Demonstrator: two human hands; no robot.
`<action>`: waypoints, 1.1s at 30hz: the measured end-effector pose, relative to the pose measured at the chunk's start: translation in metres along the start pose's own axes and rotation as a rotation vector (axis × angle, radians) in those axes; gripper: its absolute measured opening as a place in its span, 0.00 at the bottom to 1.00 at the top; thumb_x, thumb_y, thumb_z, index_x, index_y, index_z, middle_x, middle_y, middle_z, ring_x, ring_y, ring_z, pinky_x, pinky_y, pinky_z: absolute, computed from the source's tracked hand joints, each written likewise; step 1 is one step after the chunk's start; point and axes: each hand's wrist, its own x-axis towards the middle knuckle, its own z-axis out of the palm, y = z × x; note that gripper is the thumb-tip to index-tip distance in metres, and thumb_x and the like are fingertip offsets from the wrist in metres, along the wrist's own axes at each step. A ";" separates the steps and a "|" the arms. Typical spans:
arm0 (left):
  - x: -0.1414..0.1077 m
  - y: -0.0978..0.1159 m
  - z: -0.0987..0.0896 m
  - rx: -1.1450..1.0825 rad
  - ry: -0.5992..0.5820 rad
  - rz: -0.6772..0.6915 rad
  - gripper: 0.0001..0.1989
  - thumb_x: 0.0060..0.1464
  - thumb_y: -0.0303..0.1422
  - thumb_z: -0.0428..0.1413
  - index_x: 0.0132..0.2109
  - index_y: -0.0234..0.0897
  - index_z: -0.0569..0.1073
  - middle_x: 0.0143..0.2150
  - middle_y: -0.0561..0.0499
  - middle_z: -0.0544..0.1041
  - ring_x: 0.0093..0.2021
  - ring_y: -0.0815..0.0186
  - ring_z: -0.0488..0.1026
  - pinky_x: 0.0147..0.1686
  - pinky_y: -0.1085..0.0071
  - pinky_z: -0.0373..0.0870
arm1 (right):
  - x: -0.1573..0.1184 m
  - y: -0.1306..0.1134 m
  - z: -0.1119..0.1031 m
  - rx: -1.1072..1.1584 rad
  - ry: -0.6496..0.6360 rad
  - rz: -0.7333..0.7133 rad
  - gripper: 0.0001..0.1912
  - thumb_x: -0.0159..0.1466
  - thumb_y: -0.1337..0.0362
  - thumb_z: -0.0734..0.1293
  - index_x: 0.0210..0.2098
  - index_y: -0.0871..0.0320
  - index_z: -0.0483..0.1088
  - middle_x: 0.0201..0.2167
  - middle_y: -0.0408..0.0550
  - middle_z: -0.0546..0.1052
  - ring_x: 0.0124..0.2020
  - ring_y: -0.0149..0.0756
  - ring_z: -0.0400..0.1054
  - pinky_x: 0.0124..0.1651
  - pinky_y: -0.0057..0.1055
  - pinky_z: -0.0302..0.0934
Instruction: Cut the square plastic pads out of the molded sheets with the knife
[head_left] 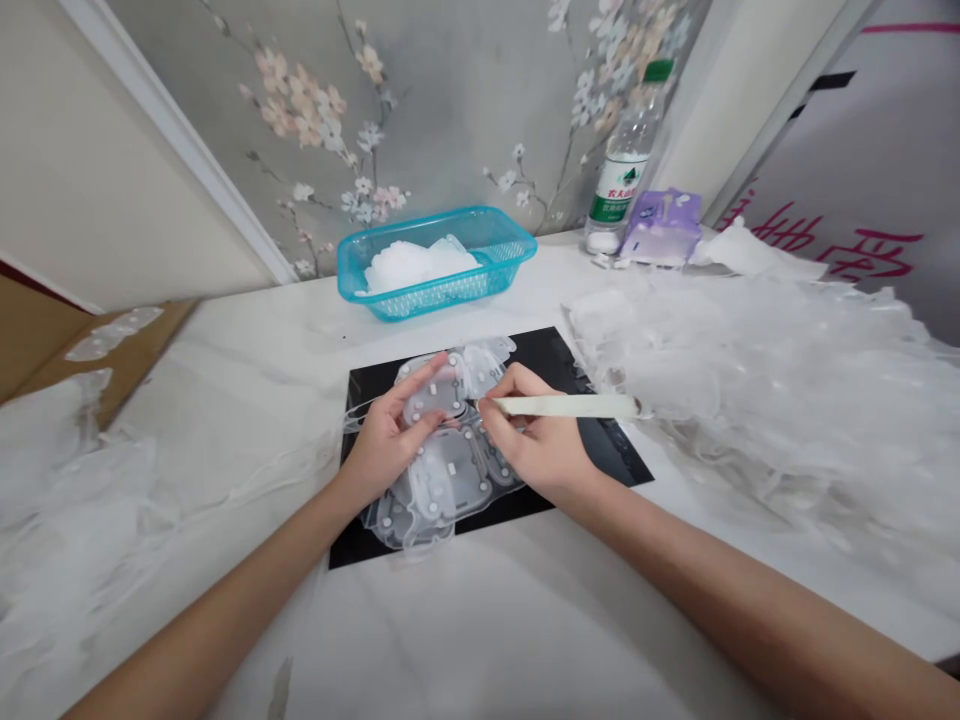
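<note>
My left hand grips a clear plastic piece with white round dots, thumb at its lower edge and fingers along its upper edge. In my right hand is a slim off-white tool, held like a pen. The tool's long end points right, and its working tip is mostly hidden by the fingertips close to the plastic piece. More clear plastic pieces lie overlapping under both hands on a black mat.
A blue basket with white contents stands behind the mat. A large heap of clear plastic pieces spreads to the right, another heap at left. A water bottle and purple tissue pack stand at the back right; cardboard lies far left.
</note>
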 end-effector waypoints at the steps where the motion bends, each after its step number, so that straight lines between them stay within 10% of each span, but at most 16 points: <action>1: 0.000 0.000 0.000 0.010 0.001 0.008 0.28 0.52 0.32 0.58 0.60 0.44 0.63 0.60 0.46 0.68 0.36 0.66 0.78 0.44 0.66 0.75 | 0.000 0.000 0.000 0.006 -0.005 0.004 0.10 0.57 0.68 0.63 0.22 0.56 0.56 0.17 0.35 0.59 0.18 0.24 0.53 0.21 0.23 0.48; 13: -0.002 0.003 0.003 0.086 -0.022 0.037 0.28 0.52 0.33 0.57 0.61 0.41 0.63 0.60 0.46 0.68 0.40 0.64 0.77 0.44 0.65 0.75 | -0.001 0.005 0.000 -0.003 -0.036 0.013 0.11 0.57 0.67 0.63 0.23 0.56 0.55 0.16 0.35 0.58 0.18 0.24 0.52 0.21 0.23 0.48; 20: -0.004 0.005 0.004 0.245 -0.075 0.161 0.27 0.53 0.29 0.54 0.61 0.38 0.63 0.63 0.49 0.64 0.63 0.58 0.58 0.57 0.65 0.64 | -0.003 0.008 0.005 -0.139 -0.063 -0.032 0.11 0.59 0.67 0.61 0.23 0.56 0.55 0.17 0.35 0.56 0.18 0.24 0.50 0.22 0.24 0.47; 33: -0.005 0.001 0.005 0.021 -0.019 0.010 0.30 0.51 0.32 0.57 0.61 0.44 0.62 0.59 0.47 0.68 0.37 0.66 0.77 0.44 0.65 0.75 | -0.003 0.008 0.001 0.017 0.023 0.033 0.09 0.56 0.68 0.61 0.22 0.55 0.55 0.15 0.34 0.55 0.16 0.24 0.50 0.20 0.24 0.45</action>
